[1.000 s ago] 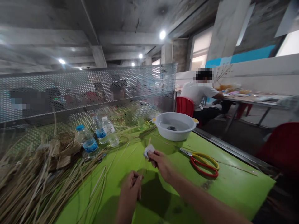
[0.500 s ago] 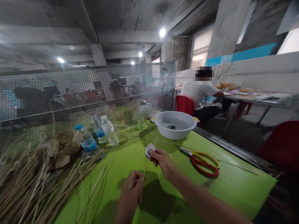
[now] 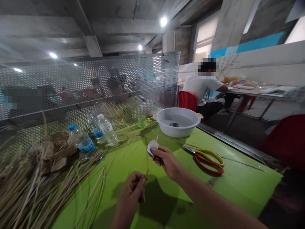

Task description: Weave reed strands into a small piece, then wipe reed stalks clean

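My left hand (image 3: 133, 187) is closed in a pinch on a thin straw-coloured strip (image 3: 147, 173), whose short end pokes up past the fingertips. Just beyond it, to the right, my right hand (image 3: 168, 162) grips a small folded white and grey piece (image 3: 152, 147), perhaps paper or cloth, between thumb and fingers. A pale strip end (image 3: 157, 138) sticks out above that piece. Whether one strip runs through both hands is too fine to tell. Both hands are over the green tabletop (image 3: 186, 200). To the right lie scissors (image 3: 207, 160) with one red and one yellow handle, blades slightly apart.
A white basin (image 3: 177, 128) of water, with a dark object inside, stands at the back. Several water bottles (image 3: 86, 144) and a heap of dry strips (image 3: 40, 190) fill the left. A perforated metal screen (image 3: 133, 82) borders the far side. A person (image 3: 202, 86) sits beyond.
My view has tilted down and turned slightly right. Both hands keep their grips, with the white piece and the strip's end showing at a slightly different angle.
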Tool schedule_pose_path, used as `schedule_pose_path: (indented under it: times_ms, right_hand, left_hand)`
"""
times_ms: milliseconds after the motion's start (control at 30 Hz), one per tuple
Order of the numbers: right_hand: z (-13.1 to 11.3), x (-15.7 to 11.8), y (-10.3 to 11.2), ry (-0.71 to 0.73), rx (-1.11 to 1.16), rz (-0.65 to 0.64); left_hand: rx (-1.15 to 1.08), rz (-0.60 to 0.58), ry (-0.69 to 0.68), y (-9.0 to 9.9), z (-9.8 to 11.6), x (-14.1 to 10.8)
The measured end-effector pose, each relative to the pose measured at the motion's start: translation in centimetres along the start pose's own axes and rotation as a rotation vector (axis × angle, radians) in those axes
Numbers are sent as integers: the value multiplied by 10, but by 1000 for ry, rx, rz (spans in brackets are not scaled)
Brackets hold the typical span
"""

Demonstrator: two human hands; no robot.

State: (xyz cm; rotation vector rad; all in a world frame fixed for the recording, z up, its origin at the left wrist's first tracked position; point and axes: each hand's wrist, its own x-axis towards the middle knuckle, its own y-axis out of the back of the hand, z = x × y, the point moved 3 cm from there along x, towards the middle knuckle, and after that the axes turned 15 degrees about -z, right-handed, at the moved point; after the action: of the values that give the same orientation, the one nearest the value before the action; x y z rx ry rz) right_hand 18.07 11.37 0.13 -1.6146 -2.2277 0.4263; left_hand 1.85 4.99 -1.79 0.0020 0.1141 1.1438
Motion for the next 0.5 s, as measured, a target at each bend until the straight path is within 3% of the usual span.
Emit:
schedule_pose_path:
  times_ms: [167, 267, 500]
  right_hand:
    - [7, 4, 4, -3, 9, 2]
    - [14, 9, 12, 14, 10, 71]
    - [24, 21, 24, 22, 25, 173]
  left_hand:
    - [-10, 62, -10, -2, 7, -5]
    - [4, 97, -21, 1, 18, -10]
    - [-224, 445, -173, 29, 52, -20]
